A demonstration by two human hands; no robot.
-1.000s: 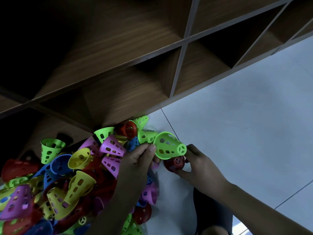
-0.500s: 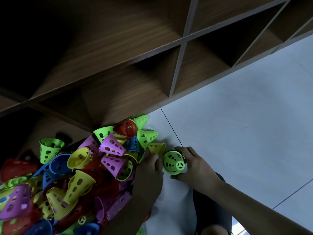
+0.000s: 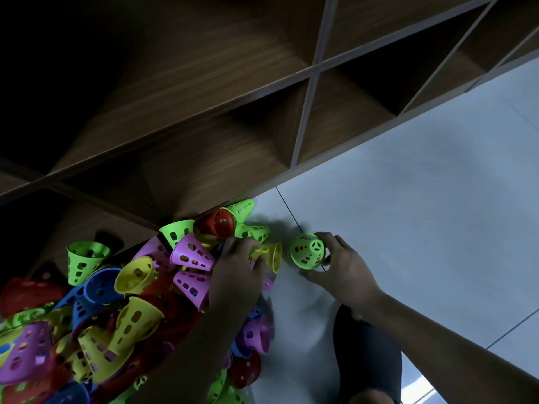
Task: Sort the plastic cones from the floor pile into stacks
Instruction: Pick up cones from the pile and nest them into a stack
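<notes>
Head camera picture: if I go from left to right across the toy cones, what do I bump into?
First the far-left green cone → purple cone → left hand → yellow cone it pinches → standing green cone → right hand gripping it.

Two bare forearms run to the left hand [image 3: 236, 275] and the right hand [image 3: 344, 269]. Just below the right hand, a smooth dark grey garment [image 3: 367, 354] covers a bent leg.
</notes>
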